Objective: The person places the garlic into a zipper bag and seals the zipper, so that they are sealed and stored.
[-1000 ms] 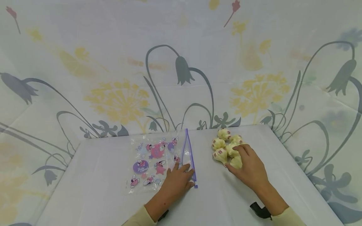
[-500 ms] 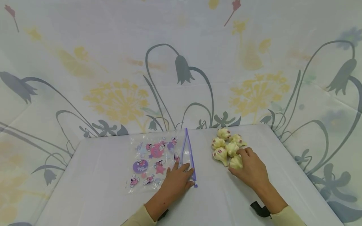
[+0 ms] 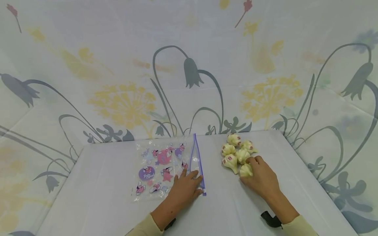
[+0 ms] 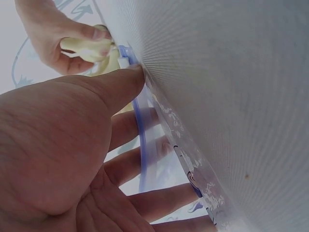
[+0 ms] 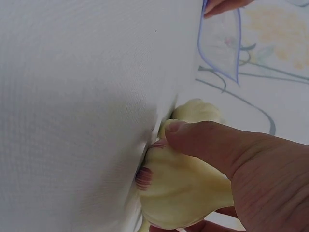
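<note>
A clear zip bag (image 3: 160,167) printed with pink and purple cartoons lies flat on the white table (image 3: 103,196), its purple zipper (image 3: 197,160) along the right side. My left hand (image 3: 189,178) rests flat on the bag's near right corner, fingers straight beside the zipper (image 4: 142,140). To the right is a pile of several pale garlic bulbs (image 3: 236,149). My right hand (image 3: 251,167) curls round the nearest garlic bulb (image 3: 245,170) at the pile's front. In the right wrist view my thumb lies over that bulb (image 5: 183,193), which still touches the cloth.
A floral cloth backdrop (image 3: 189,82) rises behind and to both sides of the table. The table's back edge (image 3: 265,131) runs just beyond the garlic pile. Black wrist straps (image 3: 270,219) show near both sleeves.
My right hand has slid back a little from over the pile and closed its fingers on the nearest bulb. The left hand and bag have not moved.
</note>
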### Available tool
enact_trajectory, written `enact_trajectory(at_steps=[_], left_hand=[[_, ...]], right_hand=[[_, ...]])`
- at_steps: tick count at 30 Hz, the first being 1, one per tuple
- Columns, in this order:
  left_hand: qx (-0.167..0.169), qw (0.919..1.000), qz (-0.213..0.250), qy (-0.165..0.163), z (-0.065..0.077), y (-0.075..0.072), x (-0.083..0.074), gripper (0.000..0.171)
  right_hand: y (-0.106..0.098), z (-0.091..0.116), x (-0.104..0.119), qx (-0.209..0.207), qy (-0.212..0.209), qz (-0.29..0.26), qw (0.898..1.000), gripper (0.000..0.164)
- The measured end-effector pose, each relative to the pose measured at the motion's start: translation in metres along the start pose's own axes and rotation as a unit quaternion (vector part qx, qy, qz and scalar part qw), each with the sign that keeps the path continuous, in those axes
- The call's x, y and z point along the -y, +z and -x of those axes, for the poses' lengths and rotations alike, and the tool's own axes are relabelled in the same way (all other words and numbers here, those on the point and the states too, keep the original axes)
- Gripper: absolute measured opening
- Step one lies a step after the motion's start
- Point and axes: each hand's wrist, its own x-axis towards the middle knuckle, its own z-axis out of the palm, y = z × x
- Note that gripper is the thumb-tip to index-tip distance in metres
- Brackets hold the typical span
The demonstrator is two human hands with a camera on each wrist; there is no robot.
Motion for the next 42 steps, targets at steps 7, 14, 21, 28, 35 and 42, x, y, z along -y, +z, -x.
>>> enact_trajectory(at_steps=[7, 14, 21, 28, 35, 42], left_hand=[[0.002, 1.0, -0.002, 0.0, 0.0, 0.001, 0.001, 0.049], [0.004, 1.0, -0.003, -0.001, 0.001, 0.001, 0.001, 0.05], [0.013, 0.9999, 0.002, -0.005, 0.002, 0.001, 0.003, 0.05], [0.014, 0.9999, 0.005, -0.005, 0.004, -0.001, 0.002, 0.05], [0.01, 0.9999, 0.004, -0.005, 0.003, -0.005, -0.002, 0.049], [0.002, 1.0, 0.0, -0.004, 0.003, -0.007, -0.004, 0.048]], right_hand=[[0.0, 0.0, 0.001, 0.009, 0.006, -0.005, 1.0, 0.058], [-0.007, 0.001, 0.005, 0.0, -0.001, -0.013, 1.0, 0.057], [-0.014, 0.002, 0.014, -0.008, -0.008, -0.035, 0.999, 0.06], [-0.013, 0.0, 0.026, -0.037, -0.043, -0.059, 0.997, 0.058], [-0.012, -0.007, 0.045, -0.052, -0.066, -0.069, 0.994, 0.06], [-0.006, -0.013, 0.06, -0.058, -0.085, -0.082, 0.991, 0.061]])
